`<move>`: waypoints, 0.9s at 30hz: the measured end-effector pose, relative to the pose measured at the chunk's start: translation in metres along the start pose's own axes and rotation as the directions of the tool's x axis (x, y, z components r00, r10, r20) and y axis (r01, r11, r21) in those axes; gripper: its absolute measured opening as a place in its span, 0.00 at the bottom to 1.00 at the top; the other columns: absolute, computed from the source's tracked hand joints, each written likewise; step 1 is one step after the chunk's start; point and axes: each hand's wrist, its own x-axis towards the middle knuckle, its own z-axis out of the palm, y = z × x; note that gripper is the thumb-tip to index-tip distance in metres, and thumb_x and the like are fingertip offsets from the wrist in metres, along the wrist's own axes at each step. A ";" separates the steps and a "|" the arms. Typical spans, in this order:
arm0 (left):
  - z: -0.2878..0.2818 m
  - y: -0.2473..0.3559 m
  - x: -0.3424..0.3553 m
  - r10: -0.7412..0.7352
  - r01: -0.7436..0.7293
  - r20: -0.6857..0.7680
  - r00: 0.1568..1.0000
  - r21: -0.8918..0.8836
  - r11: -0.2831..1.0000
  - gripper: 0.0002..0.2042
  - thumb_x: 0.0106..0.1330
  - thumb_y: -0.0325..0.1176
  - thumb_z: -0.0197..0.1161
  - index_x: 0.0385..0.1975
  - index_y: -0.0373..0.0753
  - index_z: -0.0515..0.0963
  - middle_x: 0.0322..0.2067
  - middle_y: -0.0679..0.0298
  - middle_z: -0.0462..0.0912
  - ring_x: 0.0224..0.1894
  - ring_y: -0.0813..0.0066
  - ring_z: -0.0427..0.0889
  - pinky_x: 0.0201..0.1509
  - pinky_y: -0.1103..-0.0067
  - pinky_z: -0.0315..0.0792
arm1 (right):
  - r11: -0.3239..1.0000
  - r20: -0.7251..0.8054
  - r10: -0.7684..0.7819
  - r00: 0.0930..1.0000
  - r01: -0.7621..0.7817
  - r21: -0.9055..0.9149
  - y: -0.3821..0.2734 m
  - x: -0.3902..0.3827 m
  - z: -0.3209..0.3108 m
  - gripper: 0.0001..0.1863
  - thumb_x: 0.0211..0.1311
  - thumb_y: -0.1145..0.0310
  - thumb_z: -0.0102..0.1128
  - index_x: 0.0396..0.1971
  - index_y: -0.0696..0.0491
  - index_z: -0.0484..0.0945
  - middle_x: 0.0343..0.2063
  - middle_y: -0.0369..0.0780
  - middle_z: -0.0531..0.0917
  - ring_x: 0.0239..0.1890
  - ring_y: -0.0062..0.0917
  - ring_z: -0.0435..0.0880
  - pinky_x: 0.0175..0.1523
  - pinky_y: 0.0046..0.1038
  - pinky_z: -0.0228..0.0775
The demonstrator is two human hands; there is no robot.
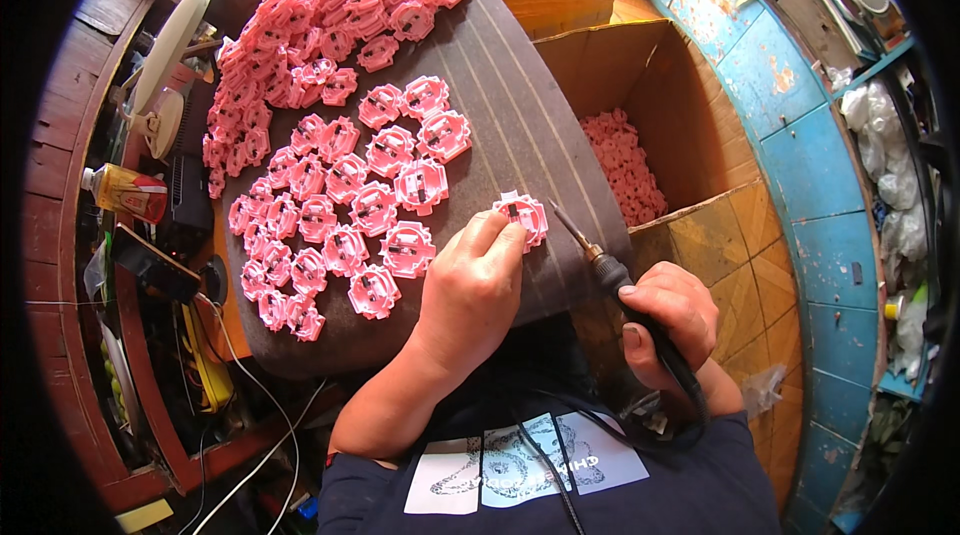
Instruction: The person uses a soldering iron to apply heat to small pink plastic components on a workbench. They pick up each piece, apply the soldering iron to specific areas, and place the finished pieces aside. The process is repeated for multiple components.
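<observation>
My left hand (470, 280) is closed, its fingertips pinching the edge of a pink plastic part (530, 217) near the right side of the dark striped board (520, 85). Wrapped around the black handle of a soldering iron (607, 270) is my right hand (672, 317). The iron's thin tip points up and left, just beside the pinched part and seemingly apart from it. Left of my left hand, several similar pink parts (374, 209) with dark and silvery pieces inside lie spread in rows. A heap of pink parts (290, 40) covers the far left of the board.
Right of the board stands an open cardboard box (700, 125) with pink parts inside; another cardboard box (565, 5) is farther back. A phone-like device (157, 263), a bottle (130, 193) and white cables (240, 360) sit at left. A cord trails from the iron across my lap.
</observation>
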 end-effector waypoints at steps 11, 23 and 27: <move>0.000 0.000 -0.001 0.012 -0.012 -0.012 1.000 -0.013 1.000 0.08 0.62 0.17 0.66 0.39 0.32 0.81 0.40 0.51 0.82 0.42 0.50 0.86 0.46 0.65 0.83 | 0.997 -0.117 0.044 0.992 -0.051 -0.059 0.004 -0.007 0.010 0.16 0.63 0.76 0.68 0.50 0.61 0.81 0.26 0.43 0.81 0.25 0.33 0.80 0.31 0.32 0.73; 0.000 -0.001 -0.005 -0.023 0.023 0.005 1.000 -0.023 0.999 0.10 0.60 0.17 0.66 0.41 0.32 0.80 0.42 0.51 0.83 0.43 0.49 0.86 0.47 0.64 0.83 | 0.995 -0.197 0.074 0.978 -0.086 -0.052 0.011 -0.011 0.021 0.16 0.68 0.81 0.60 0.54 0.59 0.80 0.34 0.46 0.85 0.33 0.32 0.84 0.36 0.30 0.77; 0.003 0.001 -0.002 0.013 -0.014 -0.010 1.000 -0.032 0.999 0.11 0.59 0.17 0.66 0.41 0.33 0.80 0.41 0.51 0.82 0.43 0.49 0.85 0.47 0.64 0.82 | 0.994 -0.165 0.110 0.980 -0.106 0.032 0.022 -0.029 0.021 0.15 0.71 0.81 0.57 0.56 0.59 0.78 0.31 0.45 0.86 0.31 0.31 0.86 0.36 0.29 0.79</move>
